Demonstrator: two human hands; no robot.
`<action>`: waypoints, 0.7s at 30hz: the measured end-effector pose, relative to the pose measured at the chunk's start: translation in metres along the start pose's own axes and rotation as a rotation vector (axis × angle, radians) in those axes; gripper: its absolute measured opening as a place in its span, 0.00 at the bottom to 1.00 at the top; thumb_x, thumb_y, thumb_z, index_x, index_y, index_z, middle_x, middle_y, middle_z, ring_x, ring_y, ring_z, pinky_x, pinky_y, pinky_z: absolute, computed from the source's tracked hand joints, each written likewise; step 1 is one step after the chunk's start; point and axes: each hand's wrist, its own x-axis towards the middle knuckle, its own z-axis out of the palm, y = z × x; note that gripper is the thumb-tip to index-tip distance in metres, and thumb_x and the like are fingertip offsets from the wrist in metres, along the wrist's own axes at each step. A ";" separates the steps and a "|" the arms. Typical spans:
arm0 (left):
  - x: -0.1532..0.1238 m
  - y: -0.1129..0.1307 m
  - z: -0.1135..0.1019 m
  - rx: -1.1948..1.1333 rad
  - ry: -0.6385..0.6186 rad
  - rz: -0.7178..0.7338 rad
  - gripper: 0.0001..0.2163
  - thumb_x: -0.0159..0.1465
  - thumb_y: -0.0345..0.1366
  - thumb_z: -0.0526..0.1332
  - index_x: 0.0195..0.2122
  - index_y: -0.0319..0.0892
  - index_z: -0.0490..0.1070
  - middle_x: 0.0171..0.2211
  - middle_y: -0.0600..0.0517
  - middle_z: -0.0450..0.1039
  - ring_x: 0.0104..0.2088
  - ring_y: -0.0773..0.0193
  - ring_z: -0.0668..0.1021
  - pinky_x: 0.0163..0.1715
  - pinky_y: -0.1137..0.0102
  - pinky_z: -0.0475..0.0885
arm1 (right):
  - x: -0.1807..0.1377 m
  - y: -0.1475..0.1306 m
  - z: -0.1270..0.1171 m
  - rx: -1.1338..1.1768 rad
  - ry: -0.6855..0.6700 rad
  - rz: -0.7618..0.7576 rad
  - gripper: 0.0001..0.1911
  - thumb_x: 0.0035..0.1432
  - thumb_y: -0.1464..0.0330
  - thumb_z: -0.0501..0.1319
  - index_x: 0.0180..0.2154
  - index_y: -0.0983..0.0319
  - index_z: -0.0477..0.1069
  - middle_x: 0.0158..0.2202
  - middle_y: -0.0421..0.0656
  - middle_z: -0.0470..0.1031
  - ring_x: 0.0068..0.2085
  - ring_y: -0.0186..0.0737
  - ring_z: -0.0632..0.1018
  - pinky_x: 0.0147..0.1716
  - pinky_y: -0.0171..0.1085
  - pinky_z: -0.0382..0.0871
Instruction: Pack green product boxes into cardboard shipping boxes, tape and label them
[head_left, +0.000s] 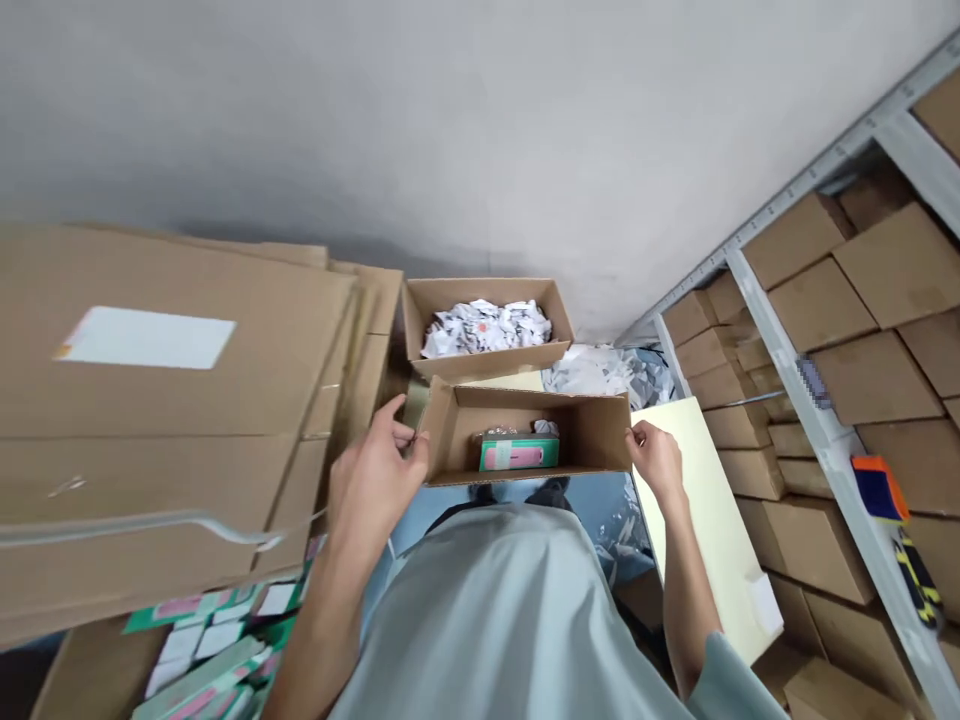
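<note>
An uncovered cardboard box (592, 425) is held level in front of my body. A green and pink product package (517, 453) lies in it, with a bit of crumpled white paper and some clear plastic. My left hand (379, 470) grips the box's left end, thumb against the edge and fingers partly curled. At the opposite end, my right hand (658, 460) pinches the edge between thumb and fingers. Just beyond stands another cardboard box (487, 363), filled with crumpled white paper (487, 328).
Large cardboard cartons (165, 400) are stacked close on my left. Below them, a carton holds several green and pink packages (217, 670). Metal shelving (817, 400) full of brown boxes lines the right side. A pale yellow board (705, 510) lies near my right arm.
</note>
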 end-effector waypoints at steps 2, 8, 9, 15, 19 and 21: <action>-0.002 -0.014 -0.007 -0.006 0.034 -0.054 0.29 0.69 0.44 0.60 0.71 0.45 0.70 0.43 0.47 0.87 0.45 0.46 0.87 0.44 0.57 0.77 | 0.015 -0.024 0.003 -0.056 -0.013 -0.057 0.12 0.74 0.63 0.62 0.37 0.58 0.80 0.35 0.43 0.84 0.33 0.40 0.78 0.32 0.36 0.53; 0.002 -0.037 -0.013 -0.030 0.040 -0.167 0.29 0.70 0.41 0.59 0.72 0.44 0.69 0.46 0.45 0.87 0.44 0.45 0.87 0.42 0.56 0.77 | 0.052 -0.074 0.009 -0.173 -0.036 -0.234 0.13 0.77 0.64 0.61 0.39 0.59 0.82 0.38 0.44 0.86 0.36 0.41 0.82 0.32 0.37 0.54; 0.004 -0.039 -0.012 -0.033 0.042 -0.172 0.29 0.70 0.41 0.59 0.72 0.43 0.69 0.47 0.44 0.87 0.44 0.45 0.87 0.43 0.56 0.77 | 0.058 -0.080 0.010 -0.190 -0.041 -0.251 0.14 0.77 0.64 0.61 0.40 0.59 0.82 0.38 0.45 0.86 0.37 0.41 0.82 0.32 0.37 0.54; 0.018 -0.041 -0.002 -0.021 0.094 -0.182 0.29 0.71 0.40 0.57 0.73 0.40 0.69 0.47 0.42 0.86 0.44 0.44 0.87 0.45 0.55 0.78 | 0.088 -0.106 0.008 -0.242 -0.065 -0.283 0.13 0.77 0.64 0.61 0.42 0.58 0.84 0.40 0.46 0.88 0.39 0.42 0.84 0.33 0.35 0.55; 0.031 -0.033 0.003 0.007 0.174 -0.137 0.27 0.72 0.39 0.55 0.70 0.37 0.70 0.50 0.37 0.84 0.49 0.40 0.86 0.50 0.51 0.80 | 0.107 -0.112 -0.002 -0.235 -0.134 -0.333 0.13 0.76 0.64 0.63 0.40 0.57 0.84 0.40 0.46 0.88 0.41 0.43 0.85 0.32 0.35 0.55; 0.039 -0.023 0.003 0.020 0.256 -0.073 0.26 0.73 0.40 0.55 0.69 0.37 0.70 0.55 0.33 0.81 0.57 0.38 0.83 0.57 0.48 0.78 | 0.118 -0.114 -0.009 -0.203 -0.157 -0.366 0.13 0.76 0.62 0.63 0.39 0.57 0.84 0.40 0.46 0.89 0.41 0.44 0.86 0.32 0.35 0.56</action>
